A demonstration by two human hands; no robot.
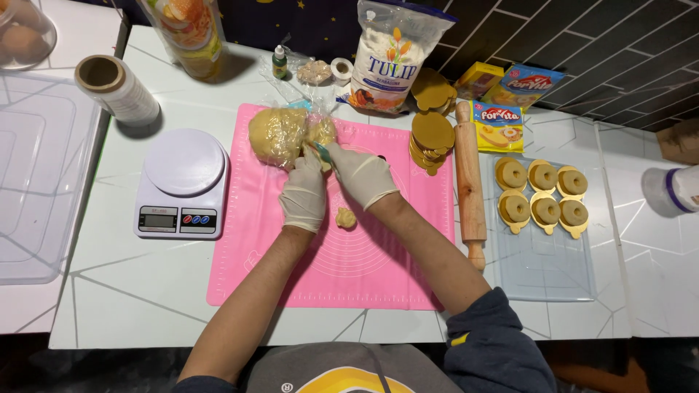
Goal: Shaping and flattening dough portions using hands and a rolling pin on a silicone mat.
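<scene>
Gloved left hand (pixel 303 195) and right hand (pixel 360 175) both closed on dough lump (pixel 287 135), pink mat (pixel 378 255) on white table (pixel 131 291).

Both gloved hands, left (pixel 304 195) and right (pixel 362 175), meet, fingers curled.

This is a kitchen for baking at home. A pink rubber mat (pixel 328 262) lies on the white surface (pixel 145 291). Left of it sits a white scale (pixel 182 182); right, a wooden rolling pin (pixel 470 182); behind, a flour bag (pixel 393 58).
</scene>
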